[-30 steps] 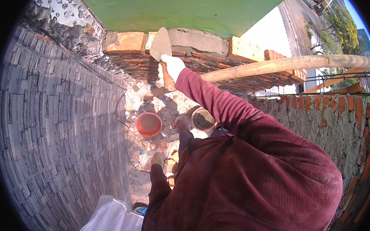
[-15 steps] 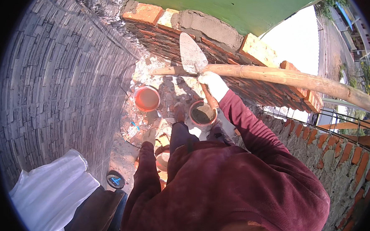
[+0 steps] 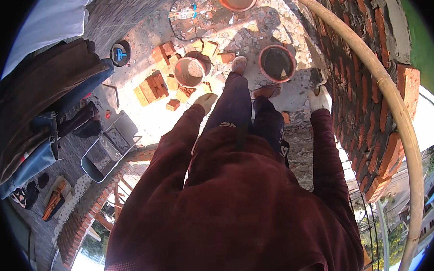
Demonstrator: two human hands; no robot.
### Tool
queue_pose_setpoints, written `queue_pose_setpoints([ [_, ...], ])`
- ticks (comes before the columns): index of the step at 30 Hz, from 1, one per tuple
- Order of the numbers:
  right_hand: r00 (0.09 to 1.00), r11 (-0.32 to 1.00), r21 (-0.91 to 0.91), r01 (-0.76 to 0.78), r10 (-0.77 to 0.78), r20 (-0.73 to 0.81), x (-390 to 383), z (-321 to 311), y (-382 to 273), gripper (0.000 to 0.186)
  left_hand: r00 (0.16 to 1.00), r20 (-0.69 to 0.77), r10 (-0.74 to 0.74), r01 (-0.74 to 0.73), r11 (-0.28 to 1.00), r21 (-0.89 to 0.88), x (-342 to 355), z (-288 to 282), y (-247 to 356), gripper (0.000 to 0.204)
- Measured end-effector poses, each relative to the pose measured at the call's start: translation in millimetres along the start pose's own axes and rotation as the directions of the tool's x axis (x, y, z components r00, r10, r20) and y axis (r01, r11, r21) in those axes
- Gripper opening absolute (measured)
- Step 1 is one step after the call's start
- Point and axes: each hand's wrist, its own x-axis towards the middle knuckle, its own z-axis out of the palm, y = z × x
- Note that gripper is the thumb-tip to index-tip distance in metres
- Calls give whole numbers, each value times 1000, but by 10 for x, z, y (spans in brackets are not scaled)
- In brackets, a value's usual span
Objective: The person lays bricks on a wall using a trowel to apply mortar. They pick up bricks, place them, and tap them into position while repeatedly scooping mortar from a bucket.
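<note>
My right hand [image 3: 319, 98], in a pale work glove, is closed round the handle of a trowel beside the brick wall [image 3: 356, 69]. The trowel's blade [image 3: 320, 56] shows nearly edge-on and is hard to make out. To its left, a bucket [image 3: 261, 67] of grey mortar stands on the floor by my feet. My left hand [image 3: 207, 100], also gloved, hangs low with nothing visible in it, its fingers seemingly stretched out. Close to it are loose orange bricks [image 3: 151, 89] and a second bucket [image 3: 176, 75] with greyish contents.
An orange bucket [image 3: 221, 0] stands farther off among rubble. A bamboo pole [image 3: 378, 70] runs along the brick wall at right. At left are hanging clothes [image 3: 52, 75], a metal-framed chair [image 3: 92, 172] and a round black object with a blue mark [image 3: 120, 54].
My view has swung toward the left and down to the floor. The right hand has lowered with the trowel, from above the wall's base to beside the wall.
</note>
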Motion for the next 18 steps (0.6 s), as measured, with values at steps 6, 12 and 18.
queue_pose_setpoints([
  [6,995,989,142,49,-61,81,291,418,307,23,956,-45,-291,284,951,-126,-165,113,-951,47],
  [12,916,789,482,-380,250,312,-400,793,-109,20,906,-154,-395,328,883,-336,46,-37,-2285,55],
  [18,855,788,357,-502,391,340,-944,1335,-627,24,815,-102,-570,500,782,-373,-477,-230,-3105,70],
])
